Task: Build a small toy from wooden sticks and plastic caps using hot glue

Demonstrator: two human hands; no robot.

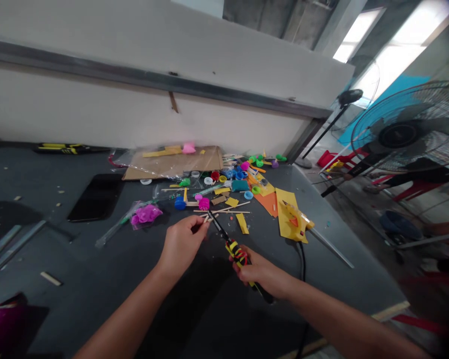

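Observation:
My left hand [185, 242] is closed, thumb and fingers pinching a short thin wooden stick [206, 218] just above the dark table. My right hand [260, 273] is wrapped round the handle of a black-and-yellow utility knife [236, 252] with red marks. Its long narrow blade [219, 227] points forward, the tip at the stick by my left fingertips. Right behind the hands sits a small assembly of sticks with a blue cap [180, 202] and a magenta cap [204, 204]. Loose thin sticks [232, 212] lie beside it.
Several coloured bottle caps and paper scraps lie at the back. A yellow glue gun [296, 222] rests on yellow card [284, 199] at right, its cord running forward. A black phone [96, 197] and purple balloons [145, 215] are left. A fan [400, 133] stands beyond the table.

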